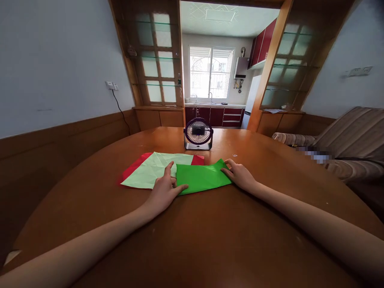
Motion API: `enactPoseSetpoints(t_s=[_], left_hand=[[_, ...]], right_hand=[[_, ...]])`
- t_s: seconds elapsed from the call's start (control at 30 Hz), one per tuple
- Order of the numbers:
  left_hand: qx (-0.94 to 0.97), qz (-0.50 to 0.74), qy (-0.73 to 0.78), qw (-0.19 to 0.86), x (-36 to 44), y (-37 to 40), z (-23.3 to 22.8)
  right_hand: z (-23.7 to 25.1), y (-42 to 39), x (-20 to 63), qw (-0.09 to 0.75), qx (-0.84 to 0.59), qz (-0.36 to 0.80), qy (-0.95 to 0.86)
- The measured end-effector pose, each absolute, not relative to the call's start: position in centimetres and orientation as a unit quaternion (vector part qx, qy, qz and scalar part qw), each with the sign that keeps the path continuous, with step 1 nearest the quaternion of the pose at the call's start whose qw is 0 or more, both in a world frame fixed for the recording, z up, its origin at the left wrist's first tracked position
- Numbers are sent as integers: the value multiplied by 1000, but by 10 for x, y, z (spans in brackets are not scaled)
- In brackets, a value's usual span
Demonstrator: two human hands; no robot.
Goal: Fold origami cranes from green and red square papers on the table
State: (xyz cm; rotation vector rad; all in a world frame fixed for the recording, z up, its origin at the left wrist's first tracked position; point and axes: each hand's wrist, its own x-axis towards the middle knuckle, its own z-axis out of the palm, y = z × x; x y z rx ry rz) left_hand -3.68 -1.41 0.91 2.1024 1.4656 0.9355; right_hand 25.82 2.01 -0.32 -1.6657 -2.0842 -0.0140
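Observation:
A bright green sheet of paper (201,178), folded into a long rectangle, lies on the table in front of me. My left hand (164,191) is at its left end, thumb laid over the lower left corner, index finger stretched forward and the other fingers curled at the edge. At the right end, my right hand (242,176) grips the paper between thumb and fingers, and the upper right corner lifts a little. A creased pale green sheet of paper (147,170) lies to the left, partly behind my left hand, on top of a red sheet of paper (198,160).
Beyond the papers a small dark purple desk fan (198,133) stands on the brown wooden table (204,240). A small light object (235,155) lies right of the fan. A striped sofa (345,136) is at the right, and a kitchen shows through the opening behind.

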Motion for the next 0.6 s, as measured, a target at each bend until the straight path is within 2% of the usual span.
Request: enactPoseSetpoints(t_s=[0.17, 0.37, 0.47, 0.6], left_hand=[[801, 266, 530, 78, -39, -15, 10], [856, 243, 445, -107, -32, -17, 10], [887, 216, 389, -125, -15, -16, 8], [917, 156, 360, -72, 15, -13, 9]], right_hand=[[-3, 16, 255, 162, -609, -88, -771], [0, 11, 252, 134, -607, -110, -775], [1, 13, 252, 139, -603, -101, -779], [3, 16, 253, 141, -595, -94, -785]])
